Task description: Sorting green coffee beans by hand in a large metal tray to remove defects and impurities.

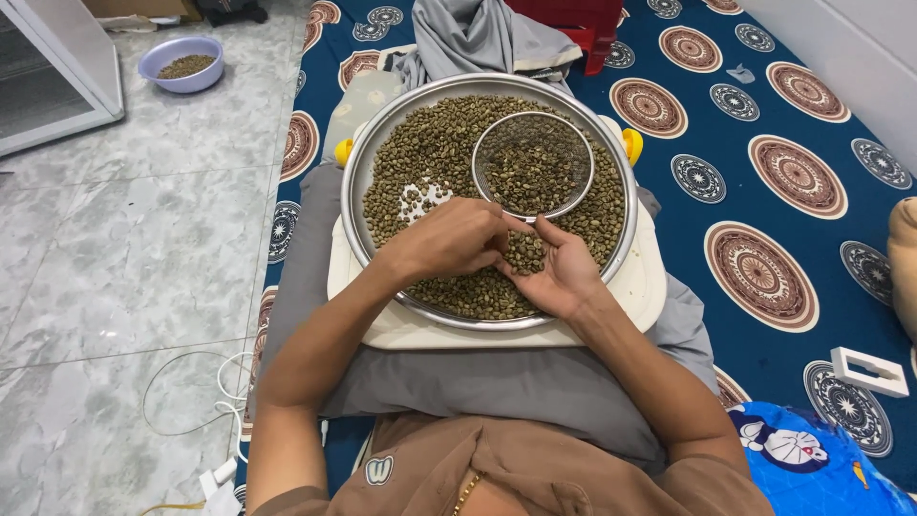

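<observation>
At the centre of the frame a round metal tray rests on a white board across the person's lap. It is nearly full of greenish beans; only a small bare patch shows left of centre, so most of the sorting appears undone. A wire sieve in the tray's upper right holds some beans. The right hand lies cupped, palm up, with beans in it; the left hand, fingers curled together, picks at that palm. A lilac bowl of beans sits at upper left on the floor.
</observation>
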